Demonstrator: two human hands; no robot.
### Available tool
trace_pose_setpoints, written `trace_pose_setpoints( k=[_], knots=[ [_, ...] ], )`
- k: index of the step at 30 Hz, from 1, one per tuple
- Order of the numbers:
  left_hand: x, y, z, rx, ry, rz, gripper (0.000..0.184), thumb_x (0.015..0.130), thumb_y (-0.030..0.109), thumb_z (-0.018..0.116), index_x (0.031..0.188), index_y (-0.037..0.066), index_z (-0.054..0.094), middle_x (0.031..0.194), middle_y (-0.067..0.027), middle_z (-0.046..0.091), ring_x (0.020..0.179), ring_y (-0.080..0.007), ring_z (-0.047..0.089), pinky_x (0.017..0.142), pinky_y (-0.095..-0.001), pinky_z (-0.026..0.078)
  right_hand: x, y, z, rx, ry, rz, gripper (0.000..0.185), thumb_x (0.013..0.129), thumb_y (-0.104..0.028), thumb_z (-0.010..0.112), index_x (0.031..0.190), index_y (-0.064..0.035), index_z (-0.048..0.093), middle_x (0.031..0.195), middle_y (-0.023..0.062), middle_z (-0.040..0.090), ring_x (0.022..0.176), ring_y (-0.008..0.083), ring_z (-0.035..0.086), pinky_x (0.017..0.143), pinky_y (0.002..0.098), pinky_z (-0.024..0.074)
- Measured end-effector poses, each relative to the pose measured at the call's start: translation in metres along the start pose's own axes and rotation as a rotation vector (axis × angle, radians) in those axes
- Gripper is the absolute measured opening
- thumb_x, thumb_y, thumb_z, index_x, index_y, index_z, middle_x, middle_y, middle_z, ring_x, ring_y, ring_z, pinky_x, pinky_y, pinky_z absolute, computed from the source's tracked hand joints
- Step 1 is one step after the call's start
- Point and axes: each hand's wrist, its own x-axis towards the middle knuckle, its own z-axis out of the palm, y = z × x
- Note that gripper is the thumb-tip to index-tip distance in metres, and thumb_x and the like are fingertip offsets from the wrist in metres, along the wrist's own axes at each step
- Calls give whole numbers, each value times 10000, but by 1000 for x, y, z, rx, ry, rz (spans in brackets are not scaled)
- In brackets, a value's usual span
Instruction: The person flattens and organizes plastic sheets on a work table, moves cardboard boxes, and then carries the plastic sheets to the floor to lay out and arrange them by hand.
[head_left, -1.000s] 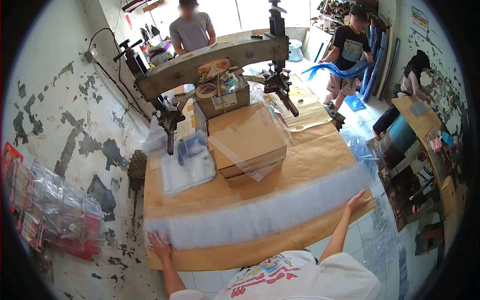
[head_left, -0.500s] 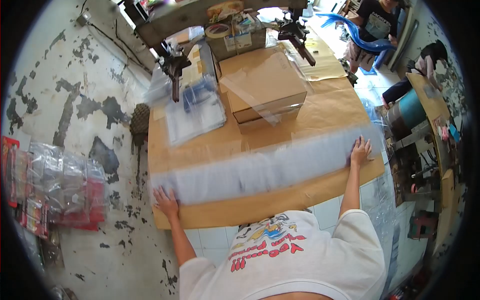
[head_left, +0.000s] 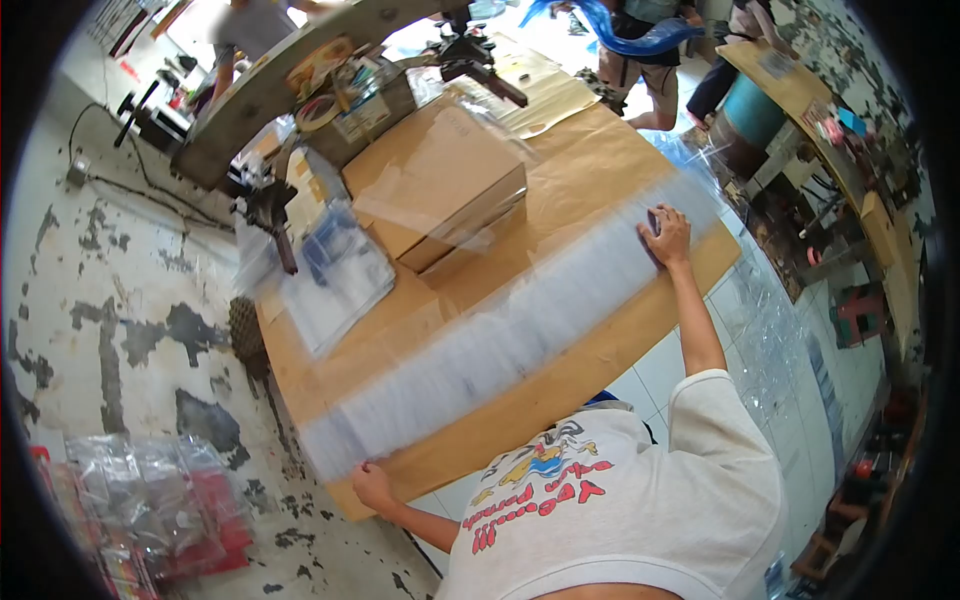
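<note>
A long, translucent whitish plastic strip (head_left: 480, 345) lies diagonally across the brown-covered table (head_left: 590, 180), along its near side. My right hand (head_left: 667, 238) rests on the strip's far right part, fingers spread over the plastic. At the near left end, my left hand (head_left: 373, 488) is closed, its fingertips pinching at the strip's lower edge. The finger undersides are hidden there. Behind the strip sits a closed cardboard box (head_left: 440, 180) with clear tape or film over it. To the box's left lies a pile of clear plastic bags (head_left: 345, 275).
Metal clamps (head_left: 270, 215) hang from a beam (head_left: 230, 125) across the table's back. A container with a tape roll (head_left: 318, 113) stands behind the box. Co-workers are beyond the table, one with blue plastic (head_left: 640, 40). Packaged plastic (head_left: 160, 500) hangs at the left wall.
The view has turned, so the table now slants up to the right. My left hand has gone from spread flat on the strip to closed at its edge; my right hand stays spread on it.
</note>
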Motion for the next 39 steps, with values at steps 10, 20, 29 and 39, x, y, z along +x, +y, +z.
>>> trace_pose_setpoints(
  k=[10,20,29,39],
  knots=[
    [-187,320,108,-205,-297,1474,399,778,228,708,1130,61,626,1131,-155,612,1062,-315,557,947,-440,408,-4,0,-1,89,-24,96,512,792,-525,690,1126,-137,694,1269,41,585,1132,280,497,987,423,366],
    [-249,417,253,36,-209,1806,714,932,498,480,1486,83,304,1557,-156,248,1437,-322,233,1159,-551,108,-3,5,-9,229,-216,-38,332,837,-326,671,1095,-118,693,1252,55,569,1167,268,490,1029,521,291],
    [-251,420,251,42,-207,1793,697,923,488,489,1478,94,335,1552,-144,262,1434,-318,239,1164,-539,94,15,26,-47,257,-528,-375,555,854,-378,661,1314,-88,554,1395,110,470,1305,308,402,1110,560,250],
    [-252,422,247,26,-184,1798,655,924,459,504,1445,78,390,1527,-151,311,1417,-316,276,1155,-539,130,37,35,-55,154,-708,-558,482,820,-188,630,1287,-93,565,1428,108,447,1304,323,410,1067,507,339]
  ],
)
